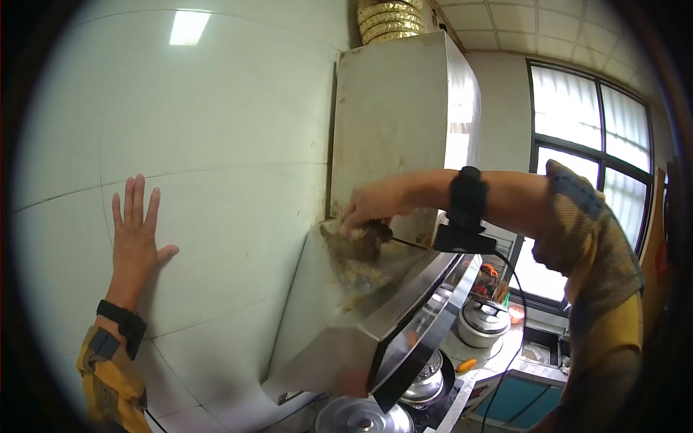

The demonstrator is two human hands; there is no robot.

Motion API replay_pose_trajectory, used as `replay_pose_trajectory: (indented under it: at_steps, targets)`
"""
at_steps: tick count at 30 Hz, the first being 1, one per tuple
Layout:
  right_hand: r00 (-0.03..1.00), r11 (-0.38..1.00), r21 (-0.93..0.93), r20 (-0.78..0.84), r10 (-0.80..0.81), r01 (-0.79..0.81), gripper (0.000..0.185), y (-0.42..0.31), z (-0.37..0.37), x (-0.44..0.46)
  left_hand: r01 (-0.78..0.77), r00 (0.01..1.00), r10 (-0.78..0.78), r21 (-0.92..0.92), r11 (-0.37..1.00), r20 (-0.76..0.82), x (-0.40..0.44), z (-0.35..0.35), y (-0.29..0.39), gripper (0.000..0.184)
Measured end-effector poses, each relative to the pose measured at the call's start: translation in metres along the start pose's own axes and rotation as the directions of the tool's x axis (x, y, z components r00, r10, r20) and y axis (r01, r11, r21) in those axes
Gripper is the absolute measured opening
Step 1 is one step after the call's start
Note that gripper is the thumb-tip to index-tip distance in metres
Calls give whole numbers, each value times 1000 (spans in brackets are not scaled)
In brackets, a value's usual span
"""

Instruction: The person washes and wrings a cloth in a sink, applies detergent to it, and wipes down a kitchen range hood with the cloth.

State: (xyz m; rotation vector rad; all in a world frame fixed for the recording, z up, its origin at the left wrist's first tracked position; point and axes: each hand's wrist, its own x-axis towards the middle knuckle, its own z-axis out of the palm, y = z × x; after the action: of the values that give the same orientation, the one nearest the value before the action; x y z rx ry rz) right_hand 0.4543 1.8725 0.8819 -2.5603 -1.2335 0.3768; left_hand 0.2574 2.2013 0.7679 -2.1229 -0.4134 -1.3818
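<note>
Your left hand (136, 244) spreads on the tiled wall (231, 130), likely for balance. Your right hand (372, 203) clutches a brown wad (372, 238) against the sloping range hood (325, 310), apparently for firm contact.

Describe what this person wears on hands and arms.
The left hand and right hand are ungloved. The person wears a black left wrist strap and black right wrist strap; a dark cable leaves the right one. The left sleeve and right sleeve are patterned yellow and grey.

The range hood (345, 325) is grey, the sleeves (612, 263) apparently yellow plaid.
</note>
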Motion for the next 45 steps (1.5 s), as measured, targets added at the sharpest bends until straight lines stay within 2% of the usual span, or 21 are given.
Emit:
replay_pose_trajectory:
  at_steps: [1, 4, 5, 8, 9, 12, 15, 18, 20, 22, 25, 26, 28, 32, 35, 39, 43, 45]
  targets:
    - [1000, 1000, 0, 6, -25, 25, 31, 5, -9, 14, 4, 1000, -4, -10, 1000, -1, 0, -1, 0, 116]
    - [969, 950, -227, -78, -235, 212, 36, 23, -24, 54, -18, 1000, 18, 14, 1000, -10, 0, 3, -2, 120]
    - [943, 880, -362, -8, -333, 308, 44, 27, -28, 60, -25, 1000, 25, 28, 999, -14, 0, 5, -2, 122]
    - [932, 768, -531, 256, -258, 358, 48, 58, -20, 99, -17, 1000, 17, 51, 999, -3, 1, 2, 1, 123]
    - [963, 798, -547, 218, -156, 253, 55, 60, -21, 95, -23, 1000, 23, 55, 998, -1, 2, 1, 2, 123]
    - [966, 847, -472, 194, -170, 244, 58, 68, -19, 78, -9, 1000, 9, 66, 998, 10, 0, 1, 2, 120]
    - [907, 732, -535, 239, -347, 421, 56, 50, -5, 61, 10, 1000, -11, 58, 998, 22, 3, -2, 5, 115]
    - [907, 834, -390, 315, -278, 391, 54, -3, 8, 20, -1, 1000, 0, 65, 998, 21, 2, -4, 4, 116]
    - [900, 819, -387, 286, -330, 424, 54, -6, 14, 7, 12, 999, -15, 94, 996, 38, 3, -4, 4, 121]
    - [886, 789, -405, 249, -390, 461, 54, 4, 15, -4, 4, 1000, -7, 102, 995, 30, 5, -9, 6, 115]
    - [931, 933, -198, 275, -241, 300, 54, 9, 6, -41, 2, 1000, -4, 97, 995, 15, 3, -10, 4, 112]
    - [919, 967, -22, 316, -235, 255, 53, 13, 5, -44, -5, 1000, 5, 94, 996, 8, 3, -10, 4, 112]
    - [889, 938, 317, 378, -258, 137, 51, 20, -2, -48, -15, 1000, 14, 83, 996, 12, 4, -14, 5, 112]
    - [976, 986, 69, 146, -161, 153, 46, 38, -30, -23, 6, 998, -13, 117, 993, 60, 5, -17, 6, 113]
    - [992, 930, -368, 103, 68, -26, 44, 54, -38, -4, 18, 997, -28, 143, 990, 71, 5, -19, 9, 119]
    - [940, 894, -371, 126, 317, -252, 30, 66, -11, 17, 14, 997, -24, 132, 991, 73, 4, -10, 6, 121]
    - [931, 857, -505, 253, 263, -104, 26, 28, 4, -17, -22, 999, 18, 116, 993, 42, 0, -10, 4, 120]
    - [942, 887, -448, 237, 239, -112, 24, 5, 12, -23, -16, 999, 10, 120, 993, 53, 2, -8, 2, 120]
